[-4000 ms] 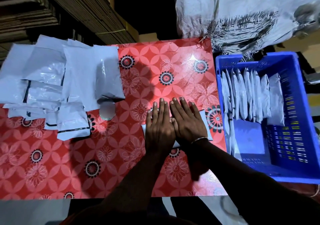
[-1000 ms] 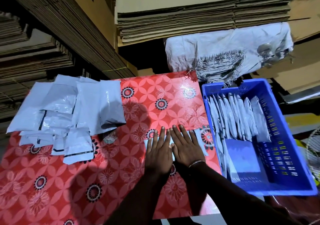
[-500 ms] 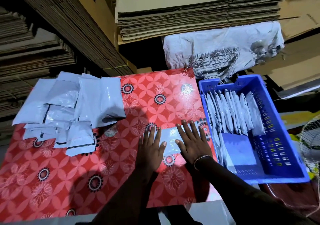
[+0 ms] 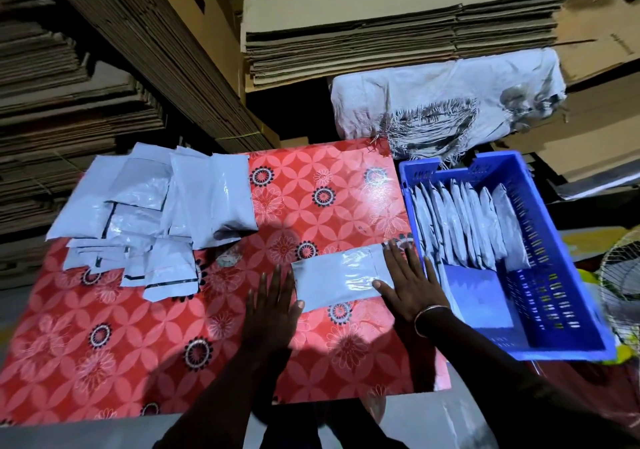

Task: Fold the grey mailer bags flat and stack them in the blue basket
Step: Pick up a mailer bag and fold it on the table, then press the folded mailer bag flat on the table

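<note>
1. My hands have slid apart since a moment ago: the left hand (image 4: pixel 270 305) now lies at the left end of the grey mailer bag (image 4: pixel 337 280), the right hand (image 4: pixel 410 284) at its right end, fingers straight and spread, pressing flat.
2. The bag lies on the desk (image 4: pixel 138 337), just left of the blue basket (image 4: pixel 568 275).
3. I can read no writing anywhere.

One grey mailer bag (image 4: pixel 337 280) lies flat on the near right part of the table, shiny and folded. A messy pile of grey bags (image 4: pixel 152 213) sits at the far left. The blue basket (image 4: pixel 568 275) stands on the right. Folded bags (image 4: pixel 464 227) stand on edge in a row in its far half.
</note>
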{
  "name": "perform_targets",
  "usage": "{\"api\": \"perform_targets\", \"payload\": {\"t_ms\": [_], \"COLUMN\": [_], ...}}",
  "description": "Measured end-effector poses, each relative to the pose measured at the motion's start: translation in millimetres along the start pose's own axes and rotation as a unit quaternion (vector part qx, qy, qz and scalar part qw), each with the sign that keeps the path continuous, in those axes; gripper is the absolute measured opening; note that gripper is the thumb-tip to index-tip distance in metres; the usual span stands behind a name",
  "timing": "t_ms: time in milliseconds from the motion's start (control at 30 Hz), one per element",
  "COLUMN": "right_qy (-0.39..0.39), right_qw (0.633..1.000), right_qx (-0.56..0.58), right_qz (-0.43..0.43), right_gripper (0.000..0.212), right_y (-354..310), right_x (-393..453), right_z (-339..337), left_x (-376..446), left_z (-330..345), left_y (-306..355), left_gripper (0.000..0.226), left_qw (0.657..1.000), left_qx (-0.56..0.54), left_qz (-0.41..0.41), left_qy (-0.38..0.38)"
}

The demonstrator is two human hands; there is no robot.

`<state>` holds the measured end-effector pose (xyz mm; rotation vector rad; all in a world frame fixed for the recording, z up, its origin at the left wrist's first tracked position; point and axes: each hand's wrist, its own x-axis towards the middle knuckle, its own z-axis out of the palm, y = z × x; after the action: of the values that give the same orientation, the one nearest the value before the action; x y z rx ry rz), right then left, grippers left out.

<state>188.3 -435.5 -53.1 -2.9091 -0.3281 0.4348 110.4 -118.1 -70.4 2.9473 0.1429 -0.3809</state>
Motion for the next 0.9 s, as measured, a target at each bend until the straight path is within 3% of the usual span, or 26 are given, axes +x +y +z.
{"api": "perform_targets", "payload": {"t_ms": [133, 267, 333, 467, 633, 733, 900], "right_qy": [0.05, 0.156, 0.174, 0.125, 0.082, 0.074, 0.048], "right_qw": [0.994, 0.974, 0.96, 0.944, 0.926, 0.903, 0.808], "right_qx": [0.086, 0.164, 0.221, 0.307, 0.363, 0.416, 0.558], "right_qz": [0.047, 0.017, 0.006, 0.01, 0.059, 0.077, 0.181], "right_gripper": [0.078, 0.06, 0.051, 0.05, 0.047, 0.059, 0.036], "right_y": [4.2, -2.0, -18.3, -51.2, -71.0, -71.2, -72.8], "right_x": [-10.5, -45.9, -62.5, -69.0, -65.8, -68.8, -69.1], "right_z": [4.4, -1.7, -7.7, -6.2, -4.9, -7.3, -17.4], "left_x": [2.9, 10.0, 24.4, 48.2, 36.8, 21.7, -0.1], "left_z": [-14.2, -36.7, -44.2, -57.2, -64.3, -53.6, -55.5], "left_y": [0.9, 13.9, 23.0, 55.0, 85.4, 88.4, 102.1], "left_gripper": [0.077, 0.079, 0.078, 0.07, 0.072, 0.06, 0.038], "left_qw": [0.997, 0.98, 0.979, 0.981, 0.996, 0.99, 0.966], "left_qx": [-0.073, -0.192, -0.191, -0.138, -0.051, -0.137, -0.259], "left_qz": [-0.014, -0.039, 0.008, 0.118, 0.079, 0.011, -0.023], "left_qy": [-0.035, 0.034, 0.067, 0.061, 0.0, -0.016, -0.012]}}
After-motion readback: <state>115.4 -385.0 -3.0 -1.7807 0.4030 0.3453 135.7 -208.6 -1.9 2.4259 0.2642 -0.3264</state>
